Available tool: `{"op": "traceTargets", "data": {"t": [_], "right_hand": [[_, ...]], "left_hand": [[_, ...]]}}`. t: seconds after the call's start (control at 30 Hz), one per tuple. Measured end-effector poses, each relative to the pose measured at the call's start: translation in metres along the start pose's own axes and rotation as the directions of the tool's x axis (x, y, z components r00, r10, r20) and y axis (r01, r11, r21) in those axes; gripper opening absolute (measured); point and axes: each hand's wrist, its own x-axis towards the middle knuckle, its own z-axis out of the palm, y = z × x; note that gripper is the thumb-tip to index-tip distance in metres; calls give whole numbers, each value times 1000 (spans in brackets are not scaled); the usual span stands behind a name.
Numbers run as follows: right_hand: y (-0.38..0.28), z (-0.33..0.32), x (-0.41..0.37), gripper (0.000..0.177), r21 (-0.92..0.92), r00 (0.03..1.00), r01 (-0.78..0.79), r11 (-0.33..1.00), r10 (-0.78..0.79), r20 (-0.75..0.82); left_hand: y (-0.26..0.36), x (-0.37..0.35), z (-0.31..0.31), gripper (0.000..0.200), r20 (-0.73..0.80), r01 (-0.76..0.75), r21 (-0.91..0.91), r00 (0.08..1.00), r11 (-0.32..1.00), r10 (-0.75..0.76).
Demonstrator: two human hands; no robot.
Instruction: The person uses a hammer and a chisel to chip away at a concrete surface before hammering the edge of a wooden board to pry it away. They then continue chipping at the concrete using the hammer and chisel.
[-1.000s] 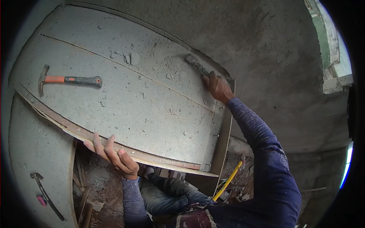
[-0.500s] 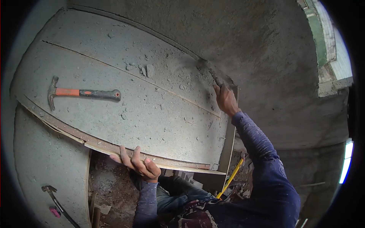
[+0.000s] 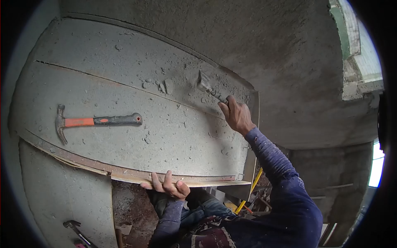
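Note:
My right hand is closed around the handle of a dusty flat brush. Its grey, widening head is over the crumb-strewn slab, near the wall. At the near side, my left hand grips the thin wooden edging, with fingertips over its top. A claw hammer with an orange and black handle lies on the slab at the left, apart from both hands. Small lumps of cement and grit are scattered between the hammer and the brush.
A rough grey wall curves along the slab's far side. Below left, another hammer lies on a lower grey surface. Something long and yellow stands beyond the slab's right end. Rubble covers the floor underneath.
My right hand has drawn the brush left and slightly back from the wall's edge. My left hand stays on the edging. The view has shifted, moving the hammer lower and rightward in it.

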Motion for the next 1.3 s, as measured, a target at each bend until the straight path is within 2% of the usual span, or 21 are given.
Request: {"op": "traceTargets", "data": {"t": [0.07,0.1,0.2,0.3,0.37,0.47,0.5,0.53,0.57,0.7,0.77,0.8,0.87,0.9,0.93,0.97,1.1,1.2,1.23,1.27,1.3], "right_hand": [[-10,-7,9,39,68,890,451,890,-444,-100],[7,-1,17,39,70,895,443,894,-436,-94],[100,41,18,41,-105,983,-171,980,177,51],[48,24,0,43,35,981,-180,983,182,-62],[0,-6,7,43,7,986,-166,986,166,13],[-16,-9,19,43,115,859,509,853,-496,-124],[12,5,19,43,125,865,500,857,-487,-120],[52,24,15,43,93,989,148,985,-148,-13],[76,35,15,43,20,977,-206,978,205,66],[68,28,-16,43,-78,940,-342,936,340,-41],[2,-6,0,46,45,996,-38,998,34,81],[-2,-8,7,46,52,996,-37,998,32,80],[-3,-6,22,47,58,908,411,910,-414,59],[22,6,21,47,69,912,402,913,-406,60],[66,26,16,46,37,996,45,998,-48,75],[91,39,17,45,-6,950,-304,953,304,73],[64,34,-20,48,-35,962,-258,966,253,-100],[-10,-9,5,56,89,996,-53,995,47,74],[-10,-9,14,56,94,983,168,981,-173,56],[-9,-9,22,56,96,921,381,919,-386,40],[8,-1,21,56,108,927,366,924,-372,43]], "left_hand": [[-2,-5,5,42,-2,-9,-27,1000,1000,9],[-3,-6,4,41,-11,-17,-50,1000,999,16],[3,7,-5,43,8,-22,41,1000,999,22],[0,2,0,44,-8,-29,2,1000,1000,29],[2,3,2,44,23,-23,41,999,999,22],[-5,-1,7,41,-73,-49,-40,996,998,46],[-1,1,-1,41,-59,-52,-39,997,998,50],[3,5,-8,41,4,-46,13,999,999,46],[3,10,-11,41,47,-38,68,998,997,35],[-2,1,2,41,-41,-38,34,998,999,40],[0,6,8,41,-43,-31,57,999,998,33],[-2,2,10,41,-81,-41,6,996,999,42],[-4,-3,16,41,-172,-44,-60,985,997,33],[-1,-1,7,41,-160,-51,-57,986,997,41],[2,4,-7,40,-38,-41,4,998,999,41],[4,10,-13,39,70,-27,65,997,998,23],[0,4,-1,39,-17,-55,9,998,998,55],[-4,3,18,39,-177,-64,-55,983,996,54],[-5,3,22,40,-256,-74,-74,965,995,53],[-7,-6,22,39,-206,-53,-79,978,995,36],[-8,-6,11,39,-190,-62,-79,981,995,46]]}}
